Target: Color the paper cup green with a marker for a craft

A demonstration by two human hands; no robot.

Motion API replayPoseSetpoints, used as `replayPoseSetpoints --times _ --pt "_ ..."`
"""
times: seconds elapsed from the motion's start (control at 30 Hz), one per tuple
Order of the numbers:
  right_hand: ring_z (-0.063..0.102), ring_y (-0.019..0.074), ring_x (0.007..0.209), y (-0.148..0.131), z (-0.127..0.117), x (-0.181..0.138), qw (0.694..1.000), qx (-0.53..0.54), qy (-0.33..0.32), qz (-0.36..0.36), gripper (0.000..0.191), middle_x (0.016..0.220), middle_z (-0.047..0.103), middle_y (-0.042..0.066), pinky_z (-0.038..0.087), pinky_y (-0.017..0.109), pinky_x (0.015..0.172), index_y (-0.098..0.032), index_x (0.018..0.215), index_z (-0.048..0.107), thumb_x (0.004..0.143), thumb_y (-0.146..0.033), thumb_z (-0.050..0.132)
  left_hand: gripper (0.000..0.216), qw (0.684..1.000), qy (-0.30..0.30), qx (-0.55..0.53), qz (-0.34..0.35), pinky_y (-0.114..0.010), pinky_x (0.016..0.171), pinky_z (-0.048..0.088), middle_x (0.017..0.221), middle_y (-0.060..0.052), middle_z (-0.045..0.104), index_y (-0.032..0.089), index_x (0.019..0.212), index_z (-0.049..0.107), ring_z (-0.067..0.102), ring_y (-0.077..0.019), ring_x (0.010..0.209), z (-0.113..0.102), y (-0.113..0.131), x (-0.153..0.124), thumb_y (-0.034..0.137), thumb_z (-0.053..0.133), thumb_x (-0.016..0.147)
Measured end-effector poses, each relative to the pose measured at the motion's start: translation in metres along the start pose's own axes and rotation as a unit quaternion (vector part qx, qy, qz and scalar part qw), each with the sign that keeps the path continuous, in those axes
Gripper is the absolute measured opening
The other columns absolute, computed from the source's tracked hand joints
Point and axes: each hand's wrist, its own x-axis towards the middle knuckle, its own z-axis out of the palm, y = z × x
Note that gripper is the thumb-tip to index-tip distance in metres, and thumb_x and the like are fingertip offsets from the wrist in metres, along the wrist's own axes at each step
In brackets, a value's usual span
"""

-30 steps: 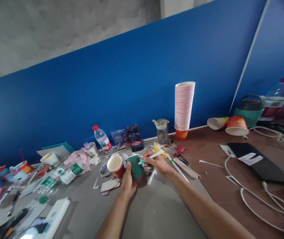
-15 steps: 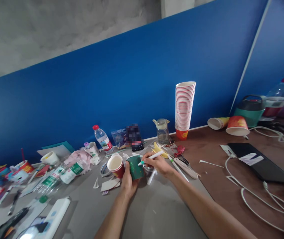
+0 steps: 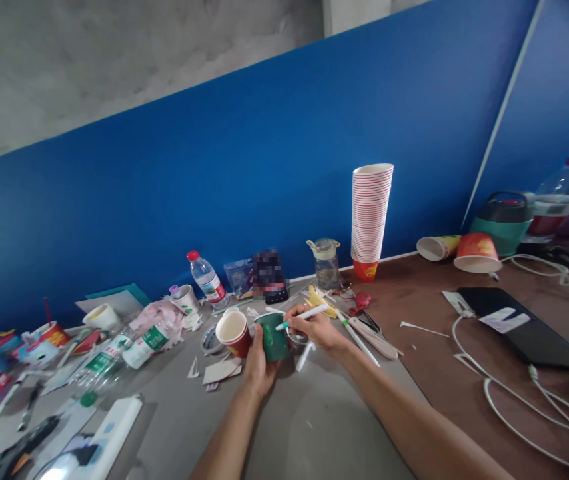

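Observation:
A paper cup with a dark green coloured side (image 3: 273, 340) is tilted in my left hand (image 3: 259, 370), whose fingers wrap round it from the left and below. Between the fingers of my right hand (image 3: 315, 330) is a white marker (image 3: 310, 312), its green tip at the cup's upper side. Close by on the left stands a red paper cup (image 3: 234, 337) with a white inside. Under my right hand lies another white marker (image 3: 304, 357), and a roll of tape (image 3: 209, 340) sits behind the red cup.
A tall stack of paper cups (image 3: 372, 213) rises by the blue partition (image 3: 189, 167), near a glass jar (image 3: 325, 263). Bottles, including a red-capped one (image 3: 207, 277), and a white power strip (image 3: 112, 437) lie left. On the right are a black laptop (image 3: 529, 333) and white cables (image 3: 489, 407).
Almost nothing differs. The green cup and the marker tip have shifted very slightly, and both hands keep their grip.

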Motion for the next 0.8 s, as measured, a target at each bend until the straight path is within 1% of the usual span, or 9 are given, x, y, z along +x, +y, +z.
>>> replayPoseSetpoints --times 0.1,0.23,0.37,0.4,0.53,0.57,0.67,0.7,0.8 --pt "0.044 0.0092 0.047 -0.0007 0.0 -0.0004 0.999 -0.005 -0.044 0.021 0.025 0.051 0.055 -0.003 0.031 0.023 0.048 -0.016 0.071 0.062 0.066 -0.038 0.071 0.043 1.0 0.002 0.003 0.001 -0.034 0.067 0.057 0.081 -0.011 0.072 0.008 0.102 0.061 0.068 -0.0198 0.065 -0.0008 -0.0003 0.0006 0.046 0.053 0.085" --pt "0.044 0.0091 0.049 -0.001 0.0001 -0.0008 1.0 -0.009 0.009 -0.008 0.027 0.054 0.056 -0.003 0.03 0.023 0.049 -0.017 0.073 0.063 0.066 -0.041 0.072 0.043 1.0 -0.021 0.002 0.003 -0.036 0.067 0.057 0.08 -0.011 0.072 0.008 0.102 0.061 0.068 -0.0213 0.066 -0.0012 -0.0004 0.0006 0.047 0.054 0.084" --pt "0.046 0.0102 0.049 -0.0002 -0.0001 -0.001 0.997 -0.011 -0.071 0.024 0.028 0.052 0.055 -0.003 0.033 0.024 0.05 -0.016 0.071 0.063 0.065 -0.042 0.072 0.04 1.0 0.0 0.0 0.005 -0.033 0.064 0.057 0.08 -0.01 0.072 0.009 0.099 0.062 0.068 -0.0192 0.064 -0.002 -0.0005 0.0009 0.046 0.056 0.083" --pt "0.046 0.01 0.049 0.0 -0.0001 -0.0009 0.997 -0.008 -0.068 0.022 0.029 0.052 0.055 -0.003 0.033 0.023 0.05 -0.016 0.071 0.063 0.065 -0.042 0.072 0.04 1.0 0.002 0.0 0.004 -0.033 0.064 0.057 0.079 -0.01 0.072 0.01 0.099 0.062 0.068 -0.019 0.063 -0.0022 -0.0005 0.001 0.046 0.056 0.083" --pt "0.041 0.0081 0.048 0.0002 -0.0008 -0.0005 1.0 -0.005 0.015 -0.007 0.028 0.054 0.055 -0.003 0.029 0.022 0.048 -0.016 0.074 0.063 0.066 -0.042 0.072 0.042 1.0 -0.013 -0.004 -0.006 -0.035 0.068 0.057 0.082 -0.01 0.072 0.01 0.103 0.061 0.068 -0.02 0.066 -0.0017 0.0 0.0007 0.047 0.054 0.085" --pt "0.042 0.0084 0.049 0.0 -0.0011 -0.0006 1.0 -0.008 0.004 -0.002 0.027 0.054 0.055 -0.003 0.029 0.022 0.048 -0.016 0.074 0.063 0.066 -0.041 0.071 0.041 1.0 -0.01 -0.006 -0.006 -0.035 0.067 0.057 0.082 -0.01 0.072 0.01 0.103 0.061 0.068 -0.0199 0.066 -0.001 0.0003 0.0003 0.046 0.054 0.085" --pt "0.044 0.0095 0.049 -0.0012 -0.002 -0.0011 0.997 -0.019 -0.074 0.023 0.025 0.052 0.055 -0.003 0.031 0.023 0.05 -0.016 0.07 0.063 0.066 -0.04 0.071 0.038 1.0 0.023 -0.01 -0.003 -0.032 0.063 0.056 0.08 -0.01 0.072 0.009 0.1 0.062 0.068 -0.019 0.065 0.002 0.0014 -0.0013 0.043 0.054 0.086" --pt "0.044 0.0094 0.049 -0.0019 -0.0023 -0.0013 0.997 -0.018 -0.076 0.024 0.025 0.052 0.055 -0.003 0.031 0.023 0.05 -0.016 0.07 0.063 0.066 -0.04 0.071 0.037 1.0 0.029 -0.009 -0.004 -0.031 0.062 0.056 0.08 -0.01 0.072 0.009 0.101 0.062 0.067 -0.019 0.064 0.0029 0.0018 -0.0018 0.042 0.054 0.086" --pt "0.044 0.0092 0.049 -0.0043 -0.0032 -0.0023 1.0 -0.006 -0.008 0.003 0.026 0.052 0.054 -0.003 0.03 0.023 0.05 -0.017 0.071 0.063 0.065 -0.04 0.072 0.041 1.0 0.025 -0.001 -0.013 -0.032 0.062 0.056 0.078 -0.01 0.072 0.008 0.104 0.061 0.067 -0.0199 0.062 0.0037 0.0027 -0.0027 0.044 0.054 0.085"
